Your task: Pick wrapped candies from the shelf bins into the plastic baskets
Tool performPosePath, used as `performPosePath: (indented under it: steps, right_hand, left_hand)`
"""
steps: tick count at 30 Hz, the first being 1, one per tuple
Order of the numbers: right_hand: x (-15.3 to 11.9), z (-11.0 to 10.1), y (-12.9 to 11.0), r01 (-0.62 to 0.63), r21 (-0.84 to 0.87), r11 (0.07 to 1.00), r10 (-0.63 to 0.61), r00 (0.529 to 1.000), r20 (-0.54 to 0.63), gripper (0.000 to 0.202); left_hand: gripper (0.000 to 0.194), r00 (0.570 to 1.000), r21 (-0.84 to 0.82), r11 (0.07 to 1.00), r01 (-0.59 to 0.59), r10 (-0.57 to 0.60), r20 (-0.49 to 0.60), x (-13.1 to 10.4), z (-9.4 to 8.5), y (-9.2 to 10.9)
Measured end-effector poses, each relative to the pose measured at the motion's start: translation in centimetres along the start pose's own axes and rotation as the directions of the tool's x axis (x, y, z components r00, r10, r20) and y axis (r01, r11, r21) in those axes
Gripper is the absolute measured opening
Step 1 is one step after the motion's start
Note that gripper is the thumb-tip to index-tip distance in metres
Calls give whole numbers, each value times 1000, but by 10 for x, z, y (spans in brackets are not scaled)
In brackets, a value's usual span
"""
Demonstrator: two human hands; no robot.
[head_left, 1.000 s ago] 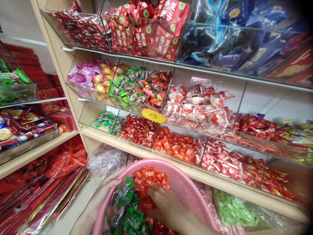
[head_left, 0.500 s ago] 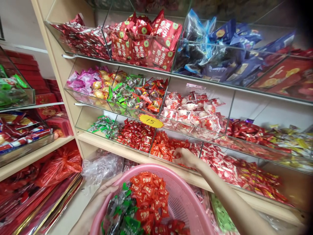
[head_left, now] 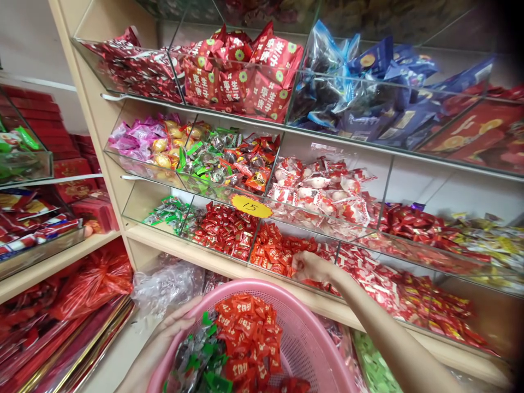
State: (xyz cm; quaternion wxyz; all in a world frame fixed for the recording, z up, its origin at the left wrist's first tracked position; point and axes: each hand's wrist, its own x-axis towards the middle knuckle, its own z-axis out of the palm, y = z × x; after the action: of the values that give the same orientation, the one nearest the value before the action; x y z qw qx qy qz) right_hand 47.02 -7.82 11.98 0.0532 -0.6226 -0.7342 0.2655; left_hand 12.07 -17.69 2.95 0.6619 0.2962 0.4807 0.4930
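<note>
1. Two bare hands are at work, and the left hand (head_left: 174, 326) holds a round pink plastic basket with perforated wall (head_left: 301, 341) at the left side of its rim.
2. The right hand (head_left: 311, 267) is above and beyond the basket, with its fingers bent inward; I cannot tell whether any candy is grasped between them.
3. This hand is at the small orange-red wrapped candies (head_left: 270, 248), which lie in a clear-walled shelf compartment just behind the basket's far rim.
4. Inside the basket, a heap of orange-red candies with pale lettering (head_left: 249, 327) lies in the middle; candies in clear and green wrappers (head_left: 196, 349) fill its left side, and some darker red candies (head_left: 292, 385) are at its near edge.
5. Behind the basket, to the left, are small red shiny candies (head_left: 227, 226); behind it, to the right, are red-and-white candies (head_left: 368, 273).
6. Higher than the basket, an oval yellow paper label with the number 15 (head_left: 251, 206) is on the shelf front.
7. Beside the basket, a crumpled transparent plastic bag (head_left: 167, 284) lies beyond its left rim, and light green packed pieces (head_left: 374, 360) are at its right, partly behind the right forearm.
</note>
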Motion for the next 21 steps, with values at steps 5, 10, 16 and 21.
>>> performPosePath:
  steps: [5, 10, 16, 21]
  right_hand:
    - [15, -16, 2, 113, 121, 986, -109, 993, -44, 18]
    - [41, -24, -1, 122, 36, 992, -121, 992, -42, 18]
    - [44, -15, -9, 29, -118, 993, -23, 999, 49, 22]
    - [38, -15, -9, -6, -188, 982, 13, 999, 35, 26]
  left_hand:
    - [47, 999, -25, 999, 24, -25, -37, -4, 5, 4]
    - [52, 997, -50, 996, 70, -71, -16, -2, 2, 0]
    - [48, 999, -39, 999, 38, -39, -15, -1, 0, 0]
    - [44, 999, 22, 1000, -18, 18, -32, -1, 2, 1]
